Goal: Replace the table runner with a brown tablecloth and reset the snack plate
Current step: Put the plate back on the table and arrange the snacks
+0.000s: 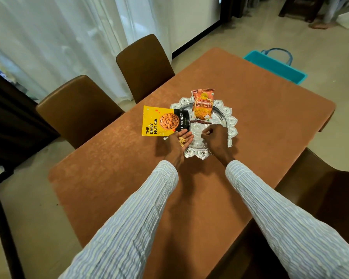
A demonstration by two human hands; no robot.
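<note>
brown tablecloth [250,121] soft, spread flat over tabletop | silver snack plate [228,117] stiff, ornate rim best to grip, mid-cloth under both hands | almonds pouch [159,122], bhujia packet [203,104] light, crinkly | left hand [182,138] cupped upward, holding nuts [182,140] | right hand [216,137] curled, fingertips pinched; contents unclear

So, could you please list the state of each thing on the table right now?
Tablecloth: spread flat over the table.
Silver plate: on the cloth, bare in the middle.
Almond packet: lying flat, half on the plate's left rim.
Bhujia packet: lying on the plate's far side.
Left hand: palm up, cupping a few nuts.
Right hand: fingers pinched above the plate.
</note>
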